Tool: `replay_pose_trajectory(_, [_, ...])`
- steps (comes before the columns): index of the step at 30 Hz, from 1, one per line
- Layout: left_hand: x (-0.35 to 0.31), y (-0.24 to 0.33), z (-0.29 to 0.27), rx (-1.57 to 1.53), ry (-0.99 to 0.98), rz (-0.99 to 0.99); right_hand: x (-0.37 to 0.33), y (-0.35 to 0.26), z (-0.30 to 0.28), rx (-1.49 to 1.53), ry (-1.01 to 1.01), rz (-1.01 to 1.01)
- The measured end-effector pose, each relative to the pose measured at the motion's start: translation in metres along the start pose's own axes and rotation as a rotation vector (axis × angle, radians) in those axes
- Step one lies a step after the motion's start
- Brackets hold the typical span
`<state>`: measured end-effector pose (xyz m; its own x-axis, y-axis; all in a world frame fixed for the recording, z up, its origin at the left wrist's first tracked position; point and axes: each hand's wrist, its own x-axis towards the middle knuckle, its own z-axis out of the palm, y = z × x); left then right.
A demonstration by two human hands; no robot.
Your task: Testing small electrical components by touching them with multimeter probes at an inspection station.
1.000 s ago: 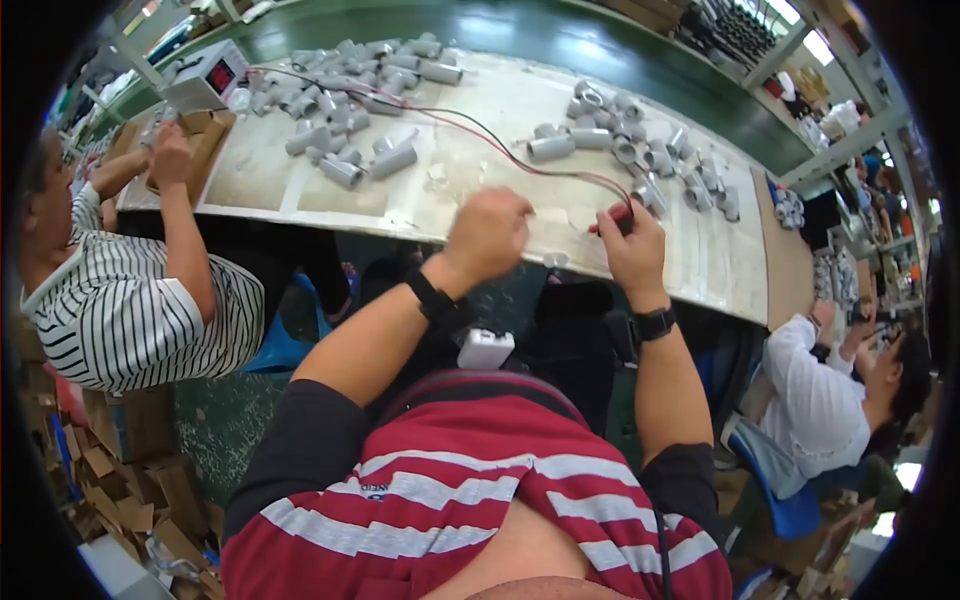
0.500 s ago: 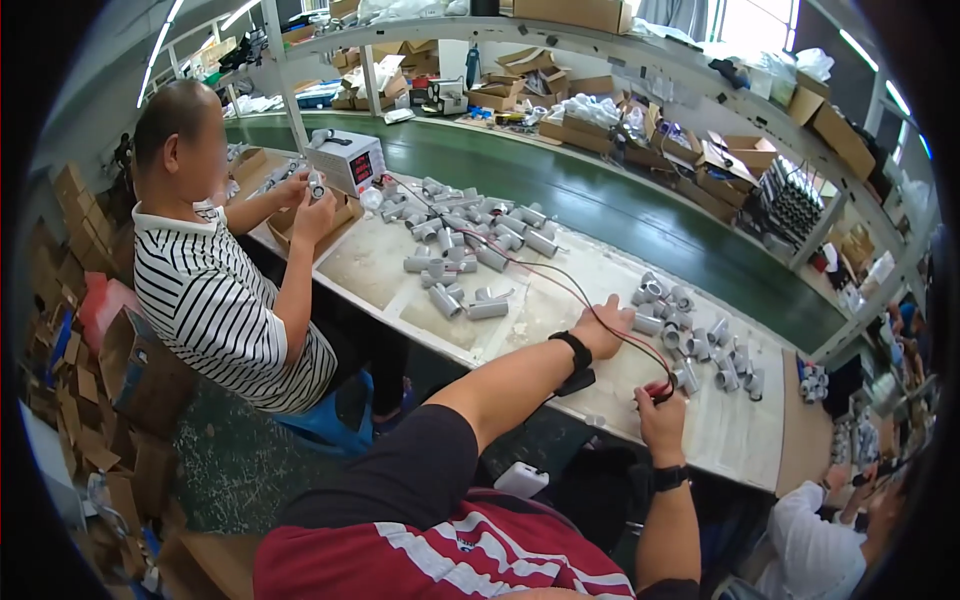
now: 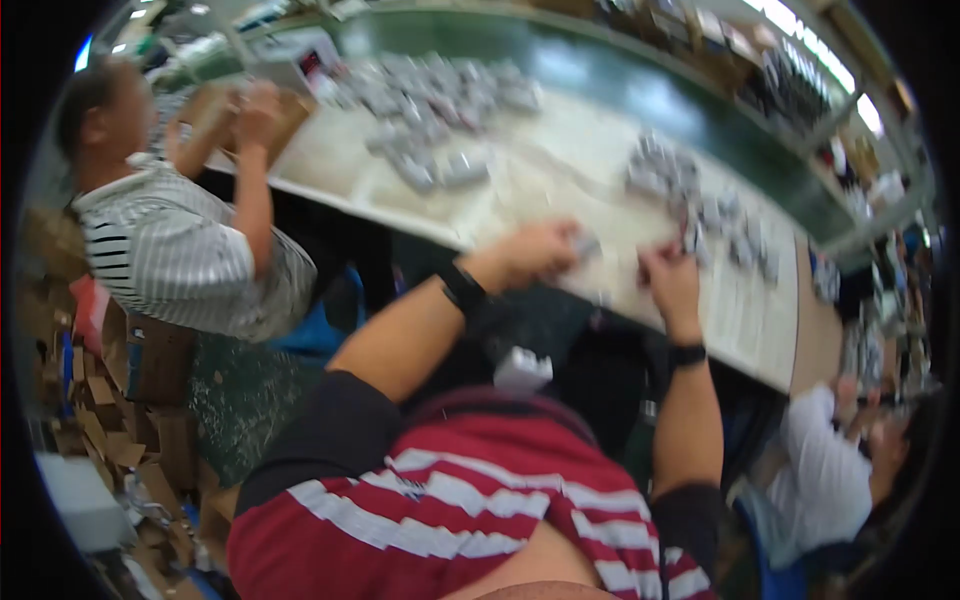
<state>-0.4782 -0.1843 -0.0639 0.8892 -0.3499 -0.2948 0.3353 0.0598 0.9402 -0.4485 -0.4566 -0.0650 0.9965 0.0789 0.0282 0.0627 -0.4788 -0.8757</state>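
Observation:
My left hand (image 3: 535, 252) is closed around a small grey cylindrical part (image 3: 585, 243), just over the near edge of the white table (image 3: 560, 195). To its right, my right hand (image 3: 670, 278) is pinched on the red and black wire leads, whose ends are smeared by motion. A small group of similar grey cylinders (image 3: 660, 165) lies beyond my right hand, and a much larger heap of grey cylinders (image 3: 425, 95) spreads over the table's far left part.
At the left a co-worker in a striped shirt (image 3: 185, 250) holds something over an open cardboard box (image 3: 290, 120). A white power unit with a red display (image 3: 290, 55) stands behind it. A green belt (image 3: 600, 70) runs along the far side. Another person in white (image 3: 825, 460) sits at the right.
My left hand has come back from the right-hand group towards the table's near edge, now with a grey cylinder in it. The whole view has shifted and blurred.

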Motion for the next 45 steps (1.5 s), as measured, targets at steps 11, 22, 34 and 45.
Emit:
replay_pose_trajectory(11, [-0.020,-0.022,-0.029,-0.629,0.029,0.194,-0.009,-0.032,0.062,0.488,0.088,0.077])
replay_pose_trajectory(22, [-0.016,-0.037,-0.033,-0.465,0.149,0.370,-0.003,-0.034,0.068,-0.098,0.069,-0.097])
replay_pose_trajectory(34, [-0.013,-0.038,-0.030,-0.276,0.154,0.477,-0.016,-0.046,0.096,0.523,0.045,0.089])
replay_pose_trajectory(45, [-0.013,-0.039,-0.029,-0.236,0.180,0.494,-0.015,-0.041,0.103,0.583,0.172,0.012])
